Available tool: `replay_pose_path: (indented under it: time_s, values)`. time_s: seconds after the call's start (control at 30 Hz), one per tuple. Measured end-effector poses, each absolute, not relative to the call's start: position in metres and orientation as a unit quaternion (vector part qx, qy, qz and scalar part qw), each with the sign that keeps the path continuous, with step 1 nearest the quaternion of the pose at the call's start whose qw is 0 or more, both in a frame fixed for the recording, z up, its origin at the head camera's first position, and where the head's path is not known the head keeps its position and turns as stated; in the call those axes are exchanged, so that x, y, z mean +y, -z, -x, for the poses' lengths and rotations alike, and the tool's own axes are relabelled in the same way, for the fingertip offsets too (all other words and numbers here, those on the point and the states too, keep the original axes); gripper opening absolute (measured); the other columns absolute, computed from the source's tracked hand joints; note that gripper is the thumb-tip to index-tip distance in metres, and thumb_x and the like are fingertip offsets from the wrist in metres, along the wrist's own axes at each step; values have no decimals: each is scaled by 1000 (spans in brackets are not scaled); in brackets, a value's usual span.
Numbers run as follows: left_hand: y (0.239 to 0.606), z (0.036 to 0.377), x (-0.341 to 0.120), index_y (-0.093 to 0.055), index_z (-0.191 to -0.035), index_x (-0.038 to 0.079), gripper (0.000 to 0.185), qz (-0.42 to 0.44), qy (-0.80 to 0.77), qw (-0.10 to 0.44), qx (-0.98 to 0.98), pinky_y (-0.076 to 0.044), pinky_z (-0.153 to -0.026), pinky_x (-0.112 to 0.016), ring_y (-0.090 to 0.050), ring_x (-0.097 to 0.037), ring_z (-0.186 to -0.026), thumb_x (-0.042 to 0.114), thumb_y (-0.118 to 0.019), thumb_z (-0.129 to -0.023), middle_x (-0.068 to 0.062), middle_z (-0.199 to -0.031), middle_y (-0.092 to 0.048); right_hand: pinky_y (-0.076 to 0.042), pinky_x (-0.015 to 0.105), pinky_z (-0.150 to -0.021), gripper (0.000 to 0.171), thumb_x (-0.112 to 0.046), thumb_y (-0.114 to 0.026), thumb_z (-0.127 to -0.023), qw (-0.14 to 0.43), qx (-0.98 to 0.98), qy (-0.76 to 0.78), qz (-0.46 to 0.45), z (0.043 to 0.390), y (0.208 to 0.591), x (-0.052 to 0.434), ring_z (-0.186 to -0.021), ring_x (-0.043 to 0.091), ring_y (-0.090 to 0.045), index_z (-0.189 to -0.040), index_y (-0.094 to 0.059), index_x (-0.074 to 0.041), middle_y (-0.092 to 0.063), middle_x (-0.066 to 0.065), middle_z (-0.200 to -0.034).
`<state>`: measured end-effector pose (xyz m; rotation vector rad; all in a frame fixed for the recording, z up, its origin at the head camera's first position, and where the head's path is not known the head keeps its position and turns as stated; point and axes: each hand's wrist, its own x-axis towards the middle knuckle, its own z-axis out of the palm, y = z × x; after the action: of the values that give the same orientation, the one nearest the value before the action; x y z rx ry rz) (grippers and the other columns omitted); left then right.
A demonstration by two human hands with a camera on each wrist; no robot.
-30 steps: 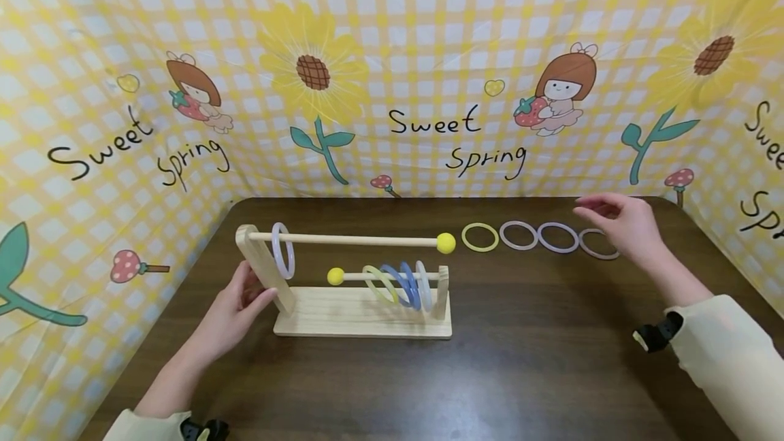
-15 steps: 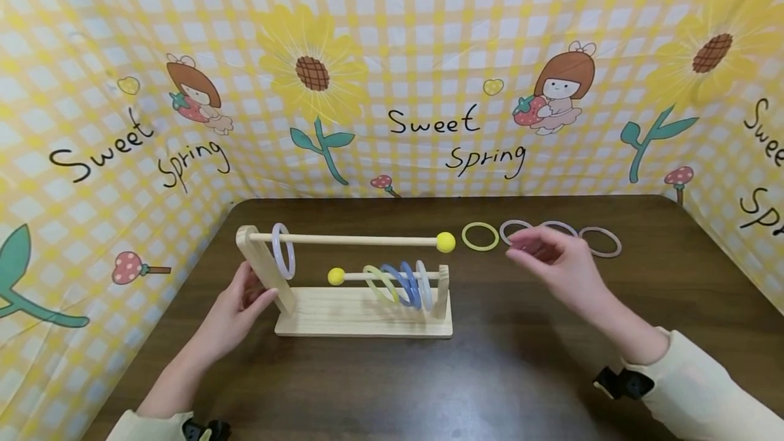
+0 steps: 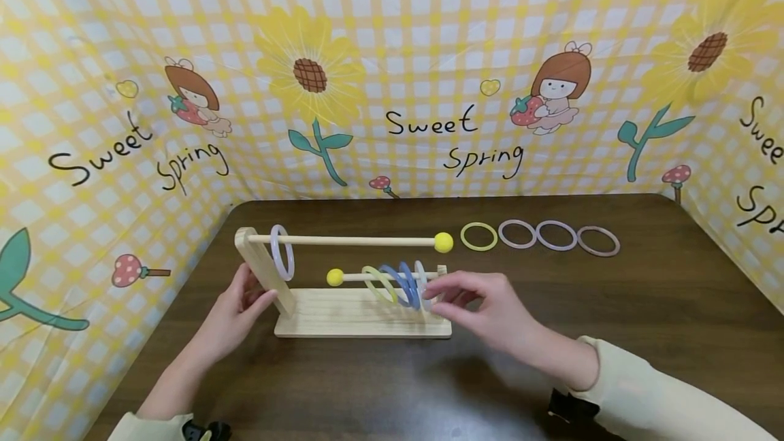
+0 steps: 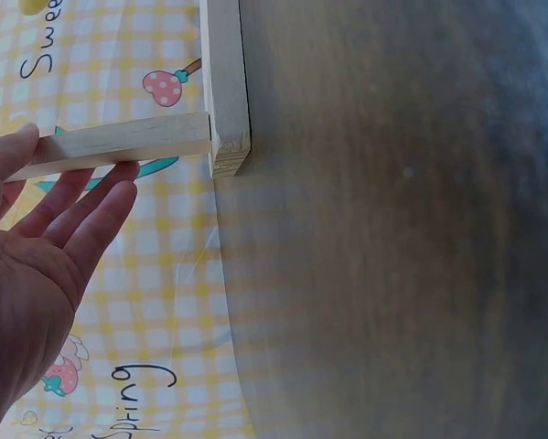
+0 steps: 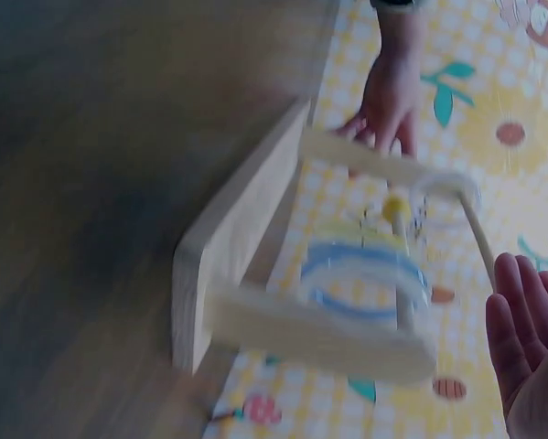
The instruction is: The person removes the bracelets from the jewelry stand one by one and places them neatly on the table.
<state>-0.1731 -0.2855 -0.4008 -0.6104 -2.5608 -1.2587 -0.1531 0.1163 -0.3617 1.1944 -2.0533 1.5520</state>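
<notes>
Midway along a dark wooden table (image 3: 643, 318), a person's left hand (image 3: 235, 315) rests with straight, relaxed fingers against the tall upright post at the left end of a wooden ring rack (image 3: 361, 315), holding nothing. Their right hand (image 3: 484, 308), fingers loosely extended and empty, hovers at the rack's short right-hand post, fingertips just beside the white ring (image 3: 421, 284) on the lower rod; whether they touch it cannot be told. Next to that ring on the same rod hang two blue rings (image 3: 401, 283) and a pale yellow-green ring (image 3: 376, 282). A single white ring (image 3: 282, 252) hangs on the upper rod near the left post, leaving most of that rod bare up to its yellow knob (image 3: 444, 243). Toward the table's far edge, right of the rack, a yellow ring (image 3: 479, 237) and three pale rings (image 3: 557, 237) lie flat in a row, well apart from both hands. Open tabletop stretches along the near edge and toward the right edge
</notes>
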Motion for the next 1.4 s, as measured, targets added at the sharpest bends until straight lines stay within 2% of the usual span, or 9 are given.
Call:
replay_pose_path:
  time_s: [0.23, 0.4, 0.63, 0.73, 0.8, 0.97, 1.03, 1.23, 1.4]
  values:
    - [401, 172, -285, -35, -133, -5, 44, 206, 429, 109, -873, -45, -83, -10, -55, -6, -110, -2, -58, -96, -28, -122, -57, -55, 26, -60, 28, 4, -75, -82, 116, -712, -549, -423, 151, 366, 78, -77, 10, -65, -108, -69, -4, -72, 6, -98]
    - [401, 172, -285, -33, -135, -4, 46, 205, 428, 106, -874, -45, -84, -10, -56, -30, -112, -2, -58, -96, -28, -124, -57, -56, 26, -62, 33, -1, -76, -83, 81, -713, -571, -399, 152, 364, 53, -83, 10, -66, -115, -67, -5, -70, 5, -103]
    - [400, 172, -286, -31, -140, -3, 51, 213, 438, 112, -866, -44, -85, -10, -50, 5, -110, -4, -57, -96, -31, -124, -55, -56, 26, -66, 36, -8, -75, -87, 54, -712, -591, -375, 157, 360, 23, -88, 9, -65, -121, -64, -7, -68, 4, -111]
    - [400, 173, -286, -30, -141, -3, 53, 214, 440, 114, -865, -44, -85, -10, -48, 7, -110, -4, -57, -95, -31, -125, -55, -55, 25, -67, 37, -10, -74, -88, 49, -718, -589, -367, 160, 358, 12, -89, 6, -65, -123, -63, -8, -67, 4, -114]
    - [400, 173, -286, -29, -142, -2, 54, 212, 439, 113, -866, -44, -85, -10, -50, 4, -111, -4, -57, -95, -31, -126, -54, -55, 24, -66, 37, -11, -73, -88, 47, -721, -586, -367, 162, 357, 5, -90, 6, -64, -124, -63, -8, -66, 4, -116]
    - [401, 173, -286, -29, -143, 0, 56, 208, 437, 112, -868, -45, -85, -11, -57, -20, -112, -4, -57, -95, -30, -126, -55, -54, 22, -66, 39, -10, -74, -88, 44, -726, -582, -363, 166, 357, -11, -90, 4, -64, -125, -62, -7, -66, 2, -119]
    - [401, 173, -285, -29, -143, 0, 56, 208, 438, 112, -867, -45, -85, -11, -57, -23, -112, -4, -57, -95, -30, -126, -55, -54, 22, -66, 39, -10, -74, -88, 43, -728, -581, -361, 168, 359, -17, -89, 2, -63, -125, -62, -7, -66, 2, -119]
    - [402, 173, -286, -28, -143, -2, 54, 216, 450, 109, -860, -45, -85, -11, -51, 4, -110, -5, -56, -96, -31, -125, -54, -53, 19, -64, 39, -11, -75, -87, 51, -729, -581, -357, 173, 362, -35, -86, -1, -63, -124, -62, -7, -66, 4, -118]
    - [402, 174, -286, -28, -142, -4, 53, 223, 453, 107, -857, -44, -85, -10, -49, 7, -110, -6, -54, -96, -33, -125, -53, -52, 17, -63, 39, -10, -74, -88, 61, -727, -586, -352, 178, 364, -49, -85, -2, -62, -125, -61, -7, -66, 4, -119]
